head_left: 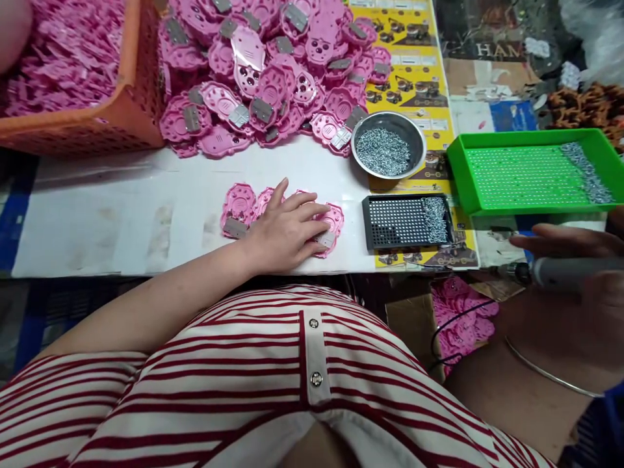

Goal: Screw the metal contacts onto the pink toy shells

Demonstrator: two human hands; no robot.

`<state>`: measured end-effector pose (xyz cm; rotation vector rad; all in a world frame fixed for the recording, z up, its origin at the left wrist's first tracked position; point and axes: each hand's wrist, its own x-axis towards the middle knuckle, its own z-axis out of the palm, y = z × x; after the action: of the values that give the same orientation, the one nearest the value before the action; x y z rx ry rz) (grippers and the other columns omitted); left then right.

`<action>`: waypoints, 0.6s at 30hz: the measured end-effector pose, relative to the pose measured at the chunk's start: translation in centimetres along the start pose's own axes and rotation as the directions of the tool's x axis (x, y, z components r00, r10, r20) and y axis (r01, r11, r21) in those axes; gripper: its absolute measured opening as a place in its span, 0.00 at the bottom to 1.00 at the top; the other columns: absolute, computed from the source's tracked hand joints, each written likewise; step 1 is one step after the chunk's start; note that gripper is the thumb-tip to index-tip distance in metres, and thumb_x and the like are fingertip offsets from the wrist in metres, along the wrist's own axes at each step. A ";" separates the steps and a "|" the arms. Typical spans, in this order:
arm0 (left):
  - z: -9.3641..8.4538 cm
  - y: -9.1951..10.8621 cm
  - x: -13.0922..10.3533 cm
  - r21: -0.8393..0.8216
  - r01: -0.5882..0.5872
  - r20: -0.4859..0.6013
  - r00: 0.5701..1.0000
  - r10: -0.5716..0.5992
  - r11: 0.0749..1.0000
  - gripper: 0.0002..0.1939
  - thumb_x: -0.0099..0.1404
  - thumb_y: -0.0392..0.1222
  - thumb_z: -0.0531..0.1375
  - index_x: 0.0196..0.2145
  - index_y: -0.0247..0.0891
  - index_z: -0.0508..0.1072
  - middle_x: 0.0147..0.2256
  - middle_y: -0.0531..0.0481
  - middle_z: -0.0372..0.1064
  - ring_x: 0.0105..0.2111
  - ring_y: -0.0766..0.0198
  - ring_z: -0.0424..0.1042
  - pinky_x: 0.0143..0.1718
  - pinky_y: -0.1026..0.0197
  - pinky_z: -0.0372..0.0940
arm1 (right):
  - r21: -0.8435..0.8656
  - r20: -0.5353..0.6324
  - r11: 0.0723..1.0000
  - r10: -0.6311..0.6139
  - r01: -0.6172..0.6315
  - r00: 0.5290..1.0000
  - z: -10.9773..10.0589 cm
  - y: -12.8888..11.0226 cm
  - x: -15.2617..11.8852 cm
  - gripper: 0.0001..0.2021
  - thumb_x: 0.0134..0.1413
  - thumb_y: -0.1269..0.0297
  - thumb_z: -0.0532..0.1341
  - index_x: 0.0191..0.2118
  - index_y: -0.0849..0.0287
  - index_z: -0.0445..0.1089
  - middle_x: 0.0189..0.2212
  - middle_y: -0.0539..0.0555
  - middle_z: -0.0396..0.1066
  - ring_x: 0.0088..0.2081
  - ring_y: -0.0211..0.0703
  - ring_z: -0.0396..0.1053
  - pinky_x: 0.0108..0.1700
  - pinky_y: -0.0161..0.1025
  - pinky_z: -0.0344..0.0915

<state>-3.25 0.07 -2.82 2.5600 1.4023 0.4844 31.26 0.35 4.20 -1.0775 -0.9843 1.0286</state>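
My left hand (287, 231) lies flat with fingers spread over a row of pink plastic shell pieces (238, 203) on the white table covering. The pieces have grey rectangular plates; the hand hides part of the middle ones. At the right edge my right hand (592, 305), slightly blurred, grips a grey electric screwdriver (560, 273), its tip pointing left. Some of its fingers stretch out above the tool body. Between the hands, near the table's front edge, a black perforated tray (371, 244) has small screws (433, 220) gathered at its right end.
A big pile of pink shells (270, 91) lies at the back. Beside it stands an orange basket (124, 120) of small pink parts. A steel bowl (420, 146) holds screws; a green tray (529, 209) stands right. Below the table is a cardboard box (409, 325) with pink pieces.
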 end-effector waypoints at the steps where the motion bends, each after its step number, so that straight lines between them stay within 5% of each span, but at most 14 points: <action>1: 0.2 0.1 0.1 0.003 0.014 -0.004 1.000 -0.014 1.000 0.13 0.68 0.47 0.60 0.47 0.43 0.78 0.55 0.46 0.72 0.60 0.45 0.63 0.66 0.26 0.38 | -0.068 0.025 0.986 -0.148 0.149 0.989 0.3 0.3 -0.4 0.18 0.49 0.66 0.66 0.49 0.54 0.74 0.50 0.47 0.69 0.42 0.44 0.75 0.44 0.39 0.75; 3: 0.5 0.4 0.6 -0.003 0.045 -0.019 0.999 -0.045 0.999 0.12 0.68 0.46 0.60 0.45 0.43 0.79 0.54 0.46 0.72 0.60 0.46 0.63 0.66 0.27 0.40 | -0.155 0.060 0.938 -0.304 0.309 0.951 1.0 0.7 -0.7 0.20 0.48 0.58 0.68 0.48 0.58 0.76 0.45 0.50 0.70 0.36 0.42 0.74 0.39 0.39 0.75; 6: 1.0 0.9 1.7 -0.024 0.089 -0.043 0.995 -0.090 0.996 0.11 0.67 0.47 0.61 0.43 0.43 0.80 0.53 0.46 0.73 0.59 0.46 0.63 0.67 0.28 0.42 | -0.096 0.120 0.944 -0.303 0.315 0.945 2.0 0.8 0.4 0.26 0.45 0.45 0.69 0.47 0.56 0.76 0.27 0.48 0.70 0.27 0.39 0.69 0.35 0.38 0.75; 9: 1.4 1.6 3.0 -0.037 0.119 -0.050 0.991 -0.121 0.992 0.11 0.65 0.48 0.63 0.41 0.41 0.80 0.54 0.46 0.72 0.59 0.45 0.63 0.67 0.29 0.43 | 0.062 0.316 0.925 -0.374 0.374 0.872 3.5 0.7 1.9 0.21 0.45 0.49 0.71 0.42 0.56 0.78 0.19 0.45 0.69 0.19 0.39 0.65 0.26 0.38 0.73; 13: 1.6 2.7 3.3 -0.036 0.184 -0.055 0.981 -0.186 0.982 0.12 0.65 0.49 0.63 0.41 0.42 0.80 0.55 0.47 0.71 0.59 0.45 0.62 0.66 0.29 0.43 | 0.086 0.206 0.868 -0.496 0.490 0.843 6.5 1.4 2.4 0.15 0.41 0.64 0.71 0.40 0.57 0.78 0.19 0.46 0.68 0.19 0.39 0.65 0.22 0.38 0.69; 18: 1.8 3.4 2.1 -0.027 0.222 -0.085 0.971 -0.224 0.975 0.13 0.67 0.51 0.60 0.42 0.42 0.80 0.53 0.46 0.72 0.58 0.44 0.63 0.65 0.28 0.45 | 0.243 0.164 0.776 -0.625 0.582 0.764 9.5 3.6 1.8 0.11 0.50 0.57 0.69 0.39 0.54 0.77 0.16 0.43 0.59 0.14 0.34 0.58 0.14 0.33 0.61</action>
<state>1.12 0.03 -3.04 2.3540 1.6827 0.5731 21.95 4.61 2.74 -0.4239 -1.2970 0.6861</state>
